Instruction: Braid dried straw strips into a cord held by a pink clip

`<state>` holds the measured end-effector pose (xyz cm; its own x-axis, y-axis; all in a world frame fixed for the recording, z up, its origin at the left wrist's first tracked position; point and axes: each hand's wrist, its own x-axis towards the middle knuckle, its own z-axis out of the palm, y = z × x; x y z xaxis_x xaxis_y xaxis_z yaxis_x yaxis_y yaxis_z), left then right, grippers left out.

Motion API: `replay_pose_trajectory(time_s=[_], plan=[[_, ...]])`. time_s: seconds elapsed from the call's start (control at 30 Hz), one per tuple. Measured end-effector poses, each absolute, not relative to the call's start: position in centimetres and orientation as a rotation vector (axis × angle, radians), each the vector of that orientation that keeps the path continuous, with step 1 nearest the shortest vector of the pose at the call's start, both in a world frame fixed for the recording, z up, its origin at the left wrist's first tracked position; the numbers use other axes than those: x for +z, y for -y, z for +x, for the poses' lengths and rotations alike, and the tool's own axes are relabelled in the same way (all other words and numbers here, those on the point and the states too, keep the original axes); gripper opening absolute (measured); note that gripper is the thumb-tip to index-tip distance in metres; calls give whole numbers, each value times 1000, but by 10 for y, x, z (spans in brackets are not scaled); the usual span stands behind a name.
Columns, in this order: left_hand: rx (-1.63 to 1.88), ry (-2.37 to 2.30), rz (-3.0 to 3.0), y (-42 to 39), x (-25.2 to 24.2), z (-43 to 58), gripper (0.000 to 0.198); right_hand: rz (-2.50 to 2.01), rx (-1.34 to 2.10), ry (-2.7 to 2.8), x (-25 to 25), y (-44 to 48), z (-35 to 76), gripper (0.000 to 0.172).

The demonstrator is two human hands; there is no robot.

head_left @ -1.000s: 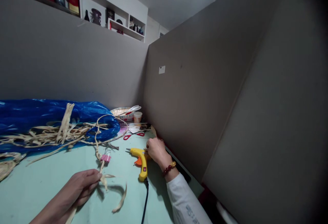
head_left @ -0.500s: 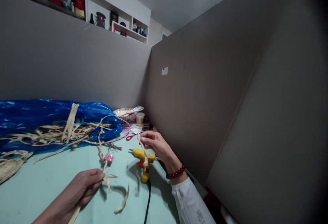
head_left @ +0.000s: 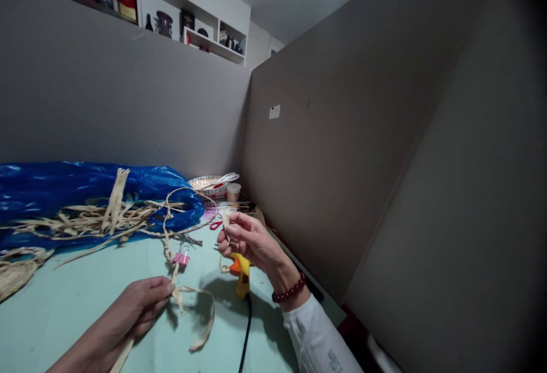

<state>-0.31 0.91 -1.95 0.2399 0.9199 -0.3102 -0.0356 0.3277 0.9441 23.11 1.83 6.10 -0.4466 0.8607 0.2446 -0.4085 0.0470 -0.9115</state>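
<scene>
My left hand pinches a braided cord of dried husk strips near its loose lower end. A pink binder clip grips the cord just beyond my fingers. From the pinch, one loose strip curls to the right and down onto the table. Raised over the table, my right hand has its thumb and fingers closed on a pale husk strip. Below that hand lies a yellow glue gun with an orange trigger, its nozzle hidden behind the fingers.
A blue plastic bag with many dried strips lies at the back left. A coiled bundle sits at the left edge. Farther back are red-handled scissors, a paper cup and a patterned basket. Grey partitions enclose the table.
My right hand has moved slightly left, its fingers curling more around the strip, and now covers part of the glue gun. The left hand keeps its pinch on the cord.
</scene>
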Motion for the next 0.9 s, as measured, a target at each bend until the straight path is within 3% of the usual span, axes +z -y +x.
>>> replay_pose_trajectory(time_s=[0.53,0.7,0.77,0.9], plan=[[849,-1093,1026,-10,-19,-3,45,-398,1557,1445,45,-13,201,30],[846,-1076,1010,-16,-32,-7,45,-461,1477,1564,34,-13,191,14],[845,-1095,1008,-17,-36,-7,46,-513,1368,1633,30,-20,195,9],[840,-1139,1033,-15,-33,-5,43,-1028,746,1761,34,-51,229,31]])
